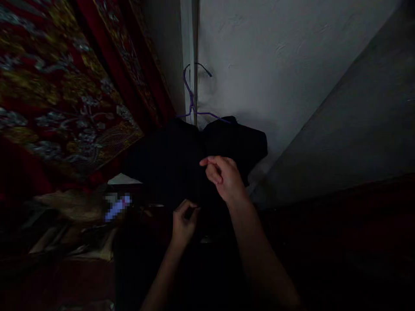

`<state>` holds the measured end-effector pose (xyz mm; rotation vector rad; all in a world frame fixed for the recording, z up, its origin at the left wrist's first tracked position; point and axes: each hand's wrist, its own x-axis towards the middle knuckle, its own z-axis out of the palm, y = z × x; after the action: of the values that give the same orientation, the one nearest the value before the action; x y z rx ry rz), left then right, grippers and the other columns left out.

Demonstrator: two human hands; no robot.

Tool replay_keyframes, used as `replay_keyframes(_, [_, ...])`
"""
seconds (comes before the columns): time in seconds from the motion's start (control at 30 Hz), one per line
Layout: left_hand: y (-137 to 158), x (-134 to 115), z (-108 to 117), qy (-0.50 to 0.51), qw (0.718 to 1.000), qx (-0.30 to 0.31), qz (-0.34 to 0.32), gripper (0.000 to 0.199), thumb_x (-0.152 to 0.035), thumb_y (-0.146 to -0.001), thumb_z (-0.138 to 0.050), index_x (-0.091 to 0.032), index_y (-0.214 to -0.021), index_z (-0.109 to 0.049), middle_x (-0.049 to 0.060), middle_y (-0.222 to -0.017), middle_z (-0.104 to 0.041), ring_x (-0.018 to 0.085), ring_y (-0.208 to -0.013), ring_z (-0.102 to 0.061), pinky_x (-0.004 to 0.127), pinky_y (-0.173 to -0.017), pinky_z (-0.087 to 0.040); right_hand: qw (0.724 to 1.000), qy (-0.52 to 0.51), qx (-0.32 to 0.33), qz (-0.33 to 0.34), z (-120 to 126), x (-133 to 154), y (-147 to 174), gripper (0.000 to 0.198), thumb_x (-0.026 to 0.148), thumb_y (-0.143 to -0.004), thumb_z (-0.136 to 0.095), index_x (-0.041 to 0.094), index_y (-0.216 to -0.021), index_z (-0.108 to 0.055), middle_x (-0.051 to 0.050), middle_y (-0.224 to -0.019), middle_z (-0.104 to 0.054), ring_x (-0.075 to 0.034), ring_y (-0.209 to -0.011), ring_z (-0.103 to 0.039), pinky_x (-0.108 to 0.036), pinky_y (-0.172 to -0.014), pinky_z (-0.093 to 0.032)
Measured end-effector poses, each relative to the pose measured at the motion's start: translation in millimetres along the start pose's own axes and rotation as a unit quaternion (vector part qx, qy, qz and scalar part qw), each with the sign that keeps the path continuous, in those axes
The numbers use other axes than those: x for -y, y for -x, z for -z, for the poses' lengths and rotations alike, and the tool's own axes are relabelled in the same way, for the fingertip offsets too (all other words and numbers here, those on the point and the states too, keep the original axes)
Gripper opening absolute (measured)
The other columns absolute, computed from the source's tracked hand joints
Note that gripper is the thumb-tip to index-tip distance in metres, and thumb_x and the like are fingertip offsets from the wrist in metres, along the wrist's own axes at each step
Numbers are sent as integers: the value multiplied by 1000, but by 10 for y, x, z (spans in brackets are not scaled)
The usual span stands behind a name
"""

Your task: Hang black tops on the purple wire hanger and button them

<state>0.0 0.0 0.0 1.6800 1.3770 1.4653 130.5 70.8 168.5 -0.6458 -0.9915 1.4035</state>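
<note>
I see the dark garment (171,157) on a purple hanger (192,103), right of the red cloth (65,82). My right hand (225,177) and nearer left hand (183,223) are curled; whether either pinches the garment, I cannot tell.

A dark red curtain (65,77) patterned with gold and silvery flowers fills the upper left, beside a narrow upright strip (188,30) and a pale, scuffed wall (275,56) whose right part turns darker along a slanting line. Below the curtain sits a dim, blurred brownish heap (69,205), with a pixelated violet-blue patch (118,208) at its right.
</note>
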Motion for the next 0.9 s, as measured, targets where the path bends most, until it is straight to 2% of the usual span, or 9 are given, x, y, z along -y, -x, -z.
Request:
replay_keyframes(0.17, [-208, -102, 53, -7, 999, 17, -33, 11, -20, -90, -65, -18, -79, -64, 0, -76, -63, 16, -73, -62, 26, -69, -46, 995, 40, 50, 80, -277, 414, -137, 25, 27, -79, -58, 15, -64, -73, 8, -33, -37, -6, -33, -27, -24, -39, -23])
replay_keyframes(0.27, [-414, -325, 203, -16, 993, 99, -61, 6, -19, -93, -63, -19, -91, -69, 3, -88, -71, 18, -85, -68, 28, -78, -50, 991, 62, 64, 97, -289, 369, -62, 26, 29, -84, -56, 17, -68, -72, 8, -36, -41, -6, -33, -31, -23, -40, -25])
replay_keyframes(0.33, [-593, -563, 336, -5, 987, 129, -98, 18, -20, -97, -59, -21, -111, -71, 6, -108, -73, 19, -103, -69, 31, -92, -51, 990, 89, 64, 89, -261, 300, -3, 27, 30, -87, -55, 17, -70, -71, 8, -37, -43, -6, -33, -33, -23, -40, -25])
replay_keyframes(0.4, [-796, -848, 465, 14, 987, 72, -142, 29, -22, -100, -58, -23, -127, -65, 6, -115, -72, 19, -108, -67, 32, -96, -50, 987, 126, 64, 82, -238, 267, 40, 28, 30, -88, -53, 17, -69, -69, 8, -38, -45, -6, -33, -35, -22, -40, -26])
replay_keyframes(0.5, [-1095, -1250, 590, 4, 972, -25, -233, 38, -23, -100, -58, -24, -138, -60, 5, -110, -72, 16, -98, -67, 29, -89, -52, 977, 176, 66, 102, -245, 303, 69, 29, 28, -89, -51, 18, -66, -67, 8, -39, -46, -5, -34, -37, -22, -41, -27])
replay_keyframes(0.6, [-1305, -1485, 607, -51, 958, -28, -280, 21, -23, -99, -60, -19, -116, -73, 4, -97, -75, 14, -87, -68, 25, -81, -52, 964, 223, 66, 129, -260, 345, 58, 29, 25, -88, -51, 18, -64, -65, 8, -39, -46, -6, -34, -38, -22, -42, -29])
replay_keyframes(0.7, [-1407, -1524, 565, -110, 945, -65, -301, 12, -21, -97, -62, -17, -96, -74, 2, -86, -75, 13, -78, -69, 23, -73, -51, 955, 258, 51, 137, -232, 308, 9, 30, 24, -89, -50, 18, -63, -64, 8, -38, -45, -6, -34, -38, -21, -42, -28])
replay_keyframes(0.8, [-1476, -1468, 552, -155, 932, -78, -319, 11, -20, -97, -61, -17, -93, -71, 2, -84, -75, 13, -75, -70, 22, -71, -52, 950, 269, 36, 154, -195, 248, -42, 30, 24, -89, -50, 18, -64, -64, 8, -39, -45, -6, -35, -38, -21, -42, -28])
replay_keyframes(0.9, [-1558, -1419, 609, -170, 928, -40, -328, 12, -23, -98, -60, -17, -98, -71, 4, -92, -77, 15, -83, -72, 24, -76, -53, 948, 265, 25, 176, -202, 244, -59, 30, 24, -90, -49, 18, -66, -66, 8, -40, -45, -6, -34, -37, -21, -41, -26])
